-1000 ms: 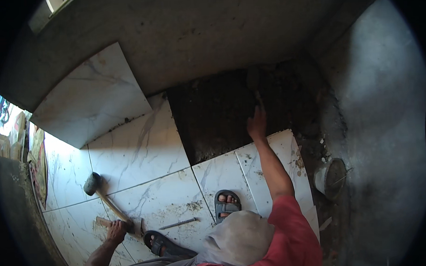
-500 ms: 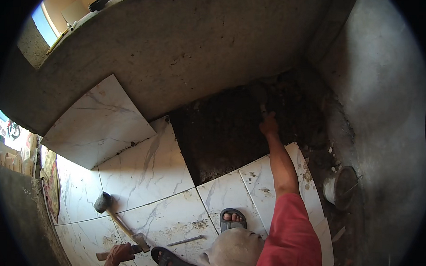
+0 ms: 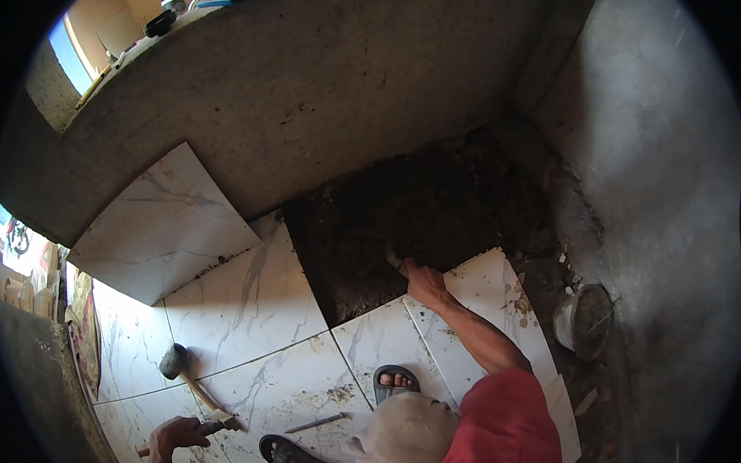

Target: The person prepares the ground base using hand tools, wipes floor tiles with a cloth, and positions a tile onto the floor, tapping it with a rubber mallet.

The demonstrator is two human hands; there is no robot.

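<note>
With my right hand [image 3: 425, 283] I grip the handle of a trowel [image 3: 397, 263] over the dark mortar bed [image 3: 362, 224]. Its blade is hard to make out against the dark mix. My left hand [image 3: 180, 434], low at the left, is closed round a wooden-handled hammer [image 3: 222, 419] just above the tiles or resting on them; which, I cannot tell. Beside the hammer, a rubber mallet [image 3: 176, 361] with a black head and pale handle lies on the white marbled floor tiles [image 3: 250, 297].
A loose tile [image 3: 166, 222] leans against the grey wall [image 3: 341, 85]. A metal rod or chisel [image 3: 316, 423] lies near my sandalled feet [image 3: 396, 381]. At the right stands a white bucket [image 3: 582, 322] beside rubble and another wall [image 3: 662, 164].
My right hand has drawn the trowel back from the far side of the bed toward the tile edge, nearer and leftward. My left hand has shifted slightly left with the hammer.
</note>
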